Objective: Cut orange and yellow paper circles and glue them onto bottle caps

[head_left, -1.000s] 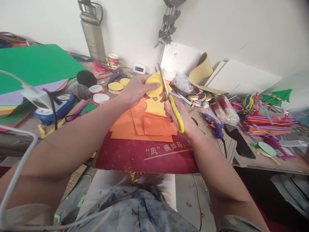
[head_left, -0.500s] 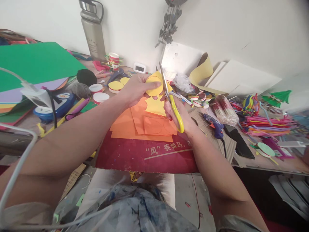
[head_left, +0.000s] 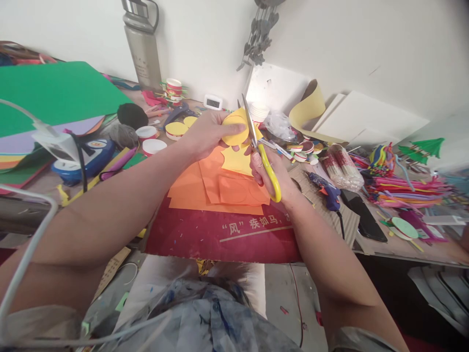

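Between the thumb and fingers of my left hand (head_left: 208,133) is a piece of yellow paper (head_left: 233,135) with a rounded outline. My right hand (head_left: 270,168) is closed round the yellow handles of a pair of scissors (head_left: 269,168). Their blades point up and away, slightly parted, right at the paper's right edge. Below both hands lie orange paper sheets (head_left: 190,190) and a yellow offcut (head_left: 234,161), on a dark red board (head_left: 190,239) with printed characters. A drawn curve shows on one orange piece.
Round lids (head_left: 154,147) and a blue tape dispenser-like object (head_left: 82,161) stand left. A hot glue gun (head_left: 328,190), a black phone (head_left: 362,215) and pipe cleaners (head_left: 406,190) lie right. A tall metal bottle (head_left: 142,54) stands by the wall. A white cable (head_left: 32,244) crosses the left foreground.
Both hands, the paper and the scissors look nearly the same. The whole view has shifted very slightly.
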Demonstrator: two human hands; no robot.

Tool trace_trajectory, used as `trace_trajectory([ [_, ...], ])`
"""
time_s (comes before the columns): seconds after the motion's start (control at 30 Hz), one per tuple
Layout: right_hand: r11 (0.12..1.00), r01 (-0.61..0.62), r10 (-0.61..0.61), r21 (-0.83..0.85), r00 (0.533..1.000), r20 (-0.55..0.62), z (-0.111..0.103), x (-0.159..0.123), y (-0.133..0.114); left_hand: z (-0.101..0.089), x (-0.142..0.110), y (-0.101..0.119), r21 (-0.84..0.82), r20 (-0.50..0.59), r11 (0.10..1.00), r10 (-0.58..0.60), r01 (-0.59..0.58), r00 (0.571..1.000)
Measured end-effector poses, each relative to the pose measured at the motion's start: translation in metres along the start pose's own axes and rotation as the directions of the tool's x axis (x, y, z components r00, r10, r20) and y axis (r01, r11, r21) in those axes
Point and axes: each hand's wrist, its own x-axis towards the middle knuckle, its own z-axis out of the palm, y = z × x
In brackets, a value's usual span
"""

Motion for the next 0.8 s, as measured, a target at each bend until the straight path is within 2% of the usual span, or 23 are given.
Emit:
trace_trajectory([
  [0.4,1.0,0.012,-0.012,0.02,1.0,-0.027,0.001,-0.002,-0.004,-0.008,0.001,0.012,0.007,0.061,1.0,-0.025,0.025,0.998],
  [0.8,0.999,0.001,0.0,0.032,0.999,-0.044,0.002,-0.003,-0.003,-0.01,0.002,0.014,0.017,0.037,0.999,-0.044,0.043,0.998],
])
